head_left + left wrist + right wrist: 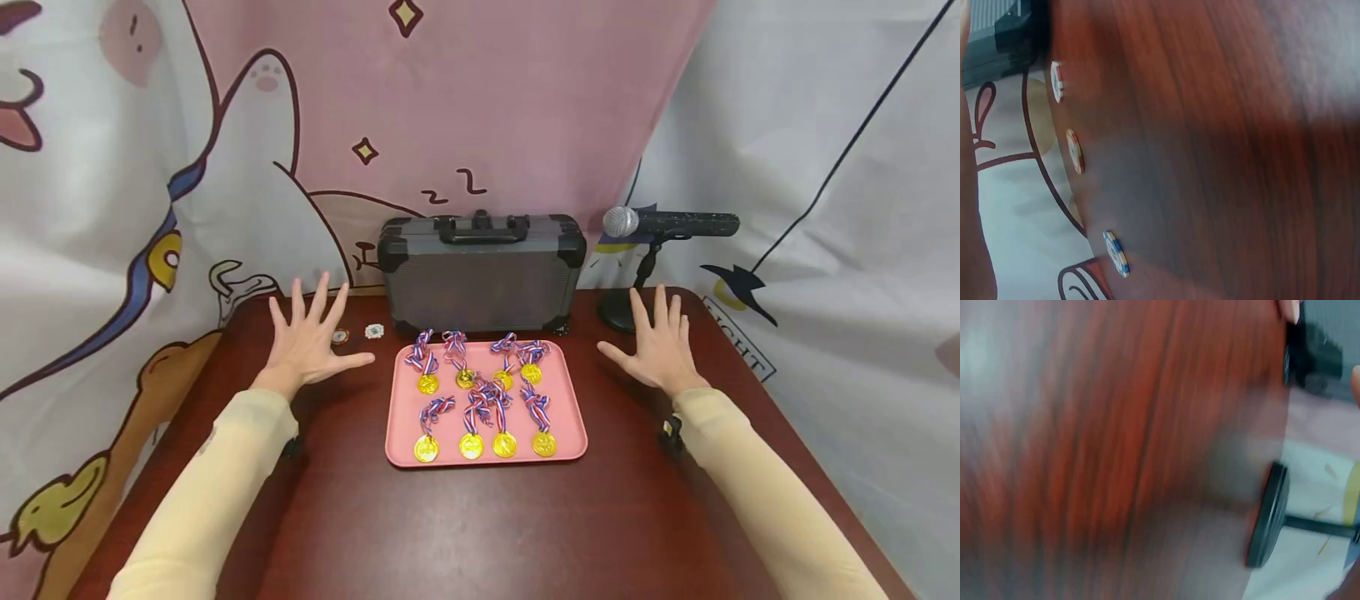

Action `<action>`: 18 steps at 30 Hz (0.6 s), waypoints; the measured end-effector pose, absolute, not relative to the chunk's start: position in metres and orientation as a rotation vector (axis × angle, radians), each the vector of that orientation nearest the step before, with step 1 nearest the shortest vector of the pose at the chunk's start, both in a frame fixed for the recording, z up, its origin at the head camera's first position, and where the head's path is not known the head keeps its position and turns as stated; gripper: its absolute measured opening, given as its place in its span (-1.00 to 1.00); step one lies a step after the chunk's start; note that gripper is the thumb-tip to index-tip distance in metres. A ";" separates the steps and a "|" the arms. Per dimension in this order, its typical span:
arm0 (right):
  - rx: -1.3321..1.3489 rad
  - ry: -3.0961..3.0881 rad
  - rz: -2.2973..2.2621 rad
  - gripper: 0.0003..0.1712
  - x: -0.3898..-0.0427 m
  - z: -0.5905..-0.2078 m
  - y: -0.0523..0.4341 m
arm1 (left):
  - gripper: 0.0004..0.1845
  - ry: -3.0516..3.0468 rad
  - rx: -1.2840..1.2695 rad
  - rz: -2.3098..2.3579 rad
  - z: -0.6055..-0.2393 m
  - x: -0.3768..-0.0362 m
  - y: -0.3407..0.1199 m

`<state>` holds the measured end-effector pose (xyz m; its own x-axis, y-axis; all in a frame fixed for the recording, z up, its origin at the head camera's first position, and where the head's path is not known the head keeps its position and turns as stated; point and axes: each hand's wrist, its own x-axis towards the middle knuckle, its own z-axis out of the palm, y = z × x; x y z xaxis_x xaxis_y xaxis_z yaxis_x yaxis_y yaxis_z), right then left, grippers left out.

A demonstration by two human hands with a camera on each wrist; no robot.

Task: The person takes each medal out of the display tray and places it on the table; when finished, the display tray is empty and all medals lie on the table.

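Tabletop pink tray (405,417), gold medals (480,392)

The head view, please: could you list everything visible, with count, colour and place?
tray: one, pink, table centre.
medals: eight, gold on red-white-blue ribbons, on the tray in two rows of four.
case: one, dark grey, closed, behind the tray.
microphone: one, black with silver head, on a black stand, back right.
chips: three in the left wrist view, red-and-white and blue-and-white, back left.
table: one, dark red wood.
backdrop: one, pink and white cartoon cloth.
left hand: open, left of the tray.
right hand: open, right of the tray.
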<state>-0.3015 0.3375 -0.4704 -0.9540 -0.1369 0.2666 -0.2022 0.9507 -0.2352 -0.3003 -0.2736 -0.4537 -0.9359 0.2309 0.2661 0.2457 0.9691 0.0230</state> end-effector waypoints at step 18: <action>0.889 -2.805 0.856 -0.25 -0.279 -0.468 0.249 | 0.14 -2.950 -0.571 -0.903 -0.465 -0.259 -0.234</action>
